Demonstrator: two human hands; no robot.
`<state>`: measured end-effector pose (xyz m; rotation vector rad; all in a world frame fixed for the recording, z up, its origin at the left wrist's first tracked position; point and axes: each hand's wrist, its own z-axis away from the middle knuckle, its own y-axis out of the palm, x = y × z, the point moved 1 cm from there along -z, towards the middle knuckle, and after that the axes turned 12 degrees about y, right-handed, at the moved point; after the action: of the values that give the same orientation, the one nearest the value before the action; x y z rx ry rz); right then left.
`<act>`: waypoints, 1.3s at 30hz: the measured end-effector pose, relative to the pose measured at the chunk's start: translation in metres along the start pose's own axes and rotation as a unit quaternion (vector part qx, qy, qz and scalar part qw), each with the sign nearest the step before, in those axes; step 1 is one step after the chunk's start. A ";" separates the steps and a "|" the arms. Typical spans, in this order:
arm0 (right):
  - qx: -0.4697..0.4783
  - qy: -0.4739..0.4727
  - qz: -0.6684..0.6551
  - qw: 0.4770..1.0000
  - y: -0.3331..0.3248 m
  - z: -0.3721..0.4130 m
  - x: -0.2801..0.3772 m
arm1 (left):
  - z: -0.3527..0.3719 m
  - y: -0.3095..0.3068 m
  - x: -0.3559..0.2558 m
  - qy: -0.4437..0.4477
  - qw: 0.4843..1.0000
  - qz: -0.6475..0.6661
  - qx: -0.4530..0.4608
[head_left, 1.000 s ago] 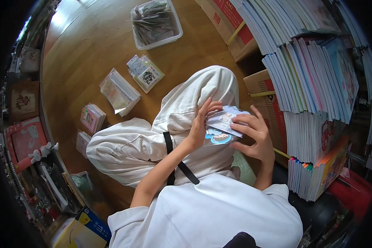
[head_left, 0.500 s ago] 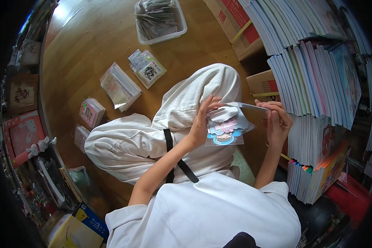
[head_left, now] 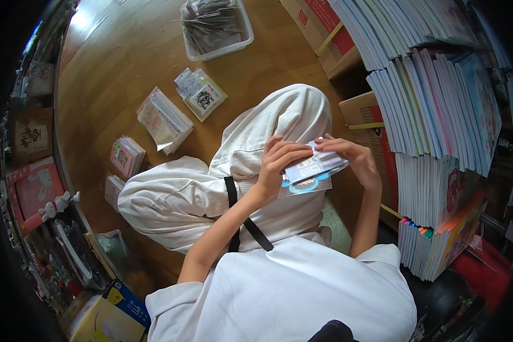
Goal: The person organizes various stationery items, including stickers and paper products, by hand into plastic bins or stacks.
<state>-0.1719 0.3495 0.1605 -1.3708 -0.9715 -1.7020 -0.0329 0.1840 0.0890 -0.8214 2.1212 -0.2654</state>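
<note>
Above my lap, a small stack of clear plastic packets (head_left: 312,166) is between my two hands. Its top face is whitish with fine print too small to read. From under it sticks out a clear packet with a blue-edged shape (head_left: 304,186). My left hand (head_left: 279,164) grips the stack's left side, its fingers bent over the top. On the far right corner, the fingers of my right hand (head_left: 356,161) are curled over the stack. Both thumbs are mostly hidden.
Piles of sleeved cards (head_left: 165,121) and a fanned pile of packets (head_left: 201,94) lie on the wooden floor. Behind them stands a plastic tub (head_left: 248,41) full of packets. Tall stacks of notebooks (head_left: 427,108) and cardboard boxes (head_left: 359,111) rise on the right; crowded shelves (head_left: 31,131) line the left.
The flap or packet that my right hand held up at the right has come down onto the stack. My right hand has moved left, and its fingers now lie over the top.
</note>
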 end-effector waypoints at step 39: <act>-0.369 -0.106 0.063 0.921 0.057 0.002 -0.064 | -0.028 0.014 -0.009 -0.119 0.971 0.178 -0.106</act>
<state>-0.1095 0.3312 0.1040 -2.0806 -0.3133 -1.9321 -0.0567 0.1977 0.1057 -0.5435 2.0424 0.2432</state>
